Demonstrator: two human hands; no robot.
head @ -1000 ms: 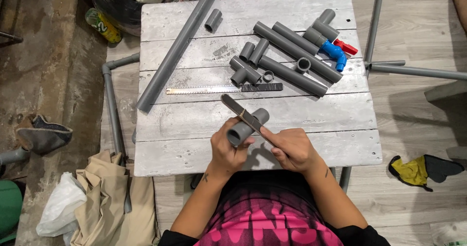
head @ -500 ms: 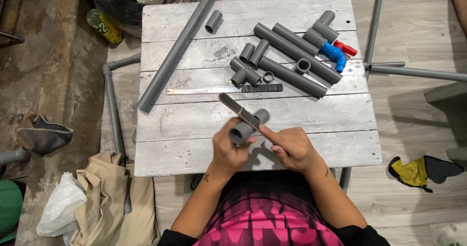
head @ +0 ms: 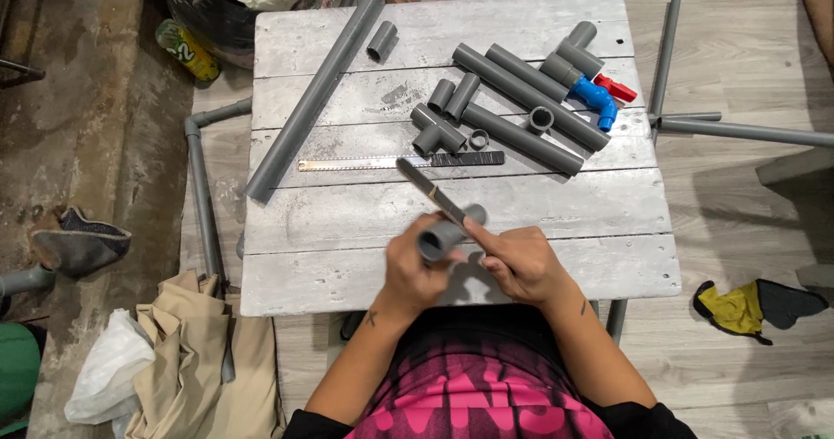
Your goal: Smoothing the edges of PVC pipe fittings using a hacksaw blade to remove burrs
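I sat at the near edge of the weathered white plank table (head: 347,222), and both my hands worked just inside that edge, at about six o'clock on the tabletop. My left hand (head: 413,274) was closed around a short grey plastic pipe piece (head: 443,235), fingers wrapped under it and thumb along its side. My right hand (head: 517,265) was closed on the handle end of a narrow flat metal blade (head: 434,194), pinched between thumb and fingers. The pipe piece lay in my grip with its long axis running from seven o'clock to one o'clock, its open mouth turned toward seven o'clock and up at me. The blade crossed over it, its long axis from four o'clock at my hand to ten o'clock at its free tip. Bare planks lay open to nine o'clock and three o'clock of my hands, out to both side edges. Toward twelve o'clock the room was tighter: a long steel ruler with a dark end (head: 400,160) lay crosswise just beyond the blade tip, then a cluster of grey pipe lengths and fittings (head: 512,100) with a blue valve with a red handle (head: 599,96), and a long grey pipe (head: 314,92) slanting at eleven o'clock.
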